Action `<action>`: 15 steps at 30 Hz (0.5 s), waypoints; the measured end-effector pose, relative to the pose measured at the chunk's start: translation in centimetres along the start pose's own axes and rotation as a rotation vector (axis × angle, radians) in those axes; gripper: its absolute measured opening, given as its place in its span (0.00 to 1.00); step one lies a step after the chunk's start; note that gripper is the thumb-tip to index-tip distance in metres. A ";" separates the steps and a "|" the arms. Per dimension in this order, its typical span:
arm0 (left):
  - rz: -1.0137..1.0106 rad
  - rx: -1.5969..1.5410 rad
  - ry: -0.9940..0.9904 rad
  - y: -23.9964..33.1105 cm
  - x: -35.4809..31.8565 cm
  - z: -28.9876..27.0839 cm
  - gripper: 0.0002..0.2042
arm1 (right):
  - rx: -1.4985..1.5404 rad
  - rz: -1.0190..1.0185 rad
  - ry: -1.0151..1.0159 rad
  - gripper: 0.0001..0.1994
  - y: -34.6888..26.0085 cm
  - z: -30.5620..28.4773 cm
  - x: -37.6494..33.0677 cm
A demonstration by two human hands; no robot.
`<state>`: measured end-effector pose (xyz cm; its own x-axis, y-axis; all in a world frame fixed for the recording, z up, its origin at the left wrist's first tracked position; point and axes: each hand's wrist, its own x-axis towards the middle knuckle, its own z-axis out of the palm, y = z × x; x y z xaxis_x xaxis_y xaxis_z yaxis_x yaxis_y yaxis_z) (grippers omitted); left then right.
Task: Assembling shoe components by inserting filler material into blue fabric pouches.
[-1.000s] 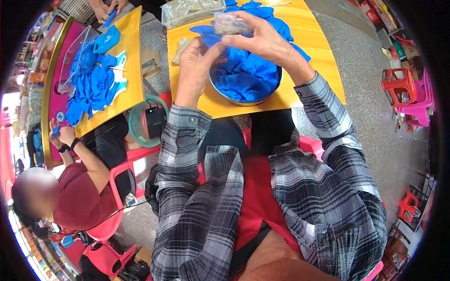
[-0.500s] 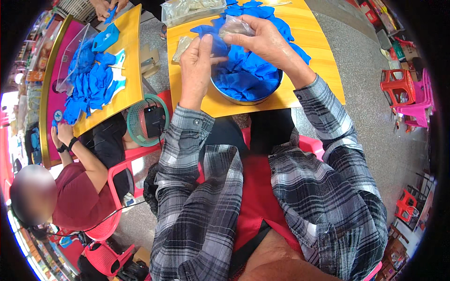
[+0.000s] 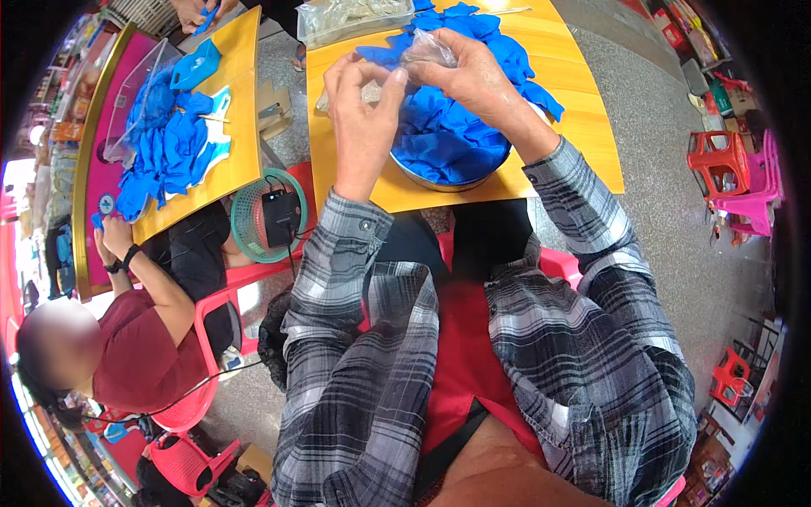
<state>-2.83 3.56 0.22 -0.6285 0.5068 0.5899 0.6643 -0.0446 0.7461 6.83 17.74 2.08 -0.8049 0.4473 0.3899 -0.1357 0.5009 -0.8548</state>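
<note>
Both my hands are raised over a metal bowl [image 3: 439, 181] heaped with blue pieces [image 3: 448, 135] on a yellow table [image 3: 583, 144]. My right hand [image 3: 473, 72] pinches a small clear plastic bag [image 3: 427, 49] at its top. My left hand [image 3: 359, 110] is at the bag's left edge, thumb and fingers closed on a bit of it. More blue pieces lie on the table behind the bowl.
A clear bag of stock [image 3: 355, 17] lies at the table's far edge. To the left a person in a maroon shirt [image 3: 144, 355] sits at a second yellow table [image 3: 228, 127] covered with blue pieces. A green basket [image 3: 266, 215], red chairs [image 3: 220, 321] and red stools [image 3: 714, 160] stand around.
My hands have shifted the clear bag slightly left and lower over the bowl; the left hand has closed in on the bag's edge. The person at left keeps working.
</note>
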 end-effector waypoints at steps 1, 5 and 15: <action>0.000 0.000 -0.003 0.5 0.1 0.0 0.11 | -0.015 -0.020 0.029 0.16 0.1 0.0 -0.1; 0.037 0.101 -0.022 0.7 0.5 -0.8 0.12 | 0.075 -0.042 0.046 0.16 -0.2 0.3 -0.3; 0.037 0.077 -0.046 0.3 1.2 -0.3 0.10 | 0.044 0.024 0.068 0.13 0.5 0.4 -0.2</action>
<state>-3.53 3.90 1.29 -0.5845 0.5456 0.6006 0.7172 0.0011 0.6969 6.75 17.61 1.43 -0.7676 0.5086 0.3901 -0.1431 0.4572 -0.8778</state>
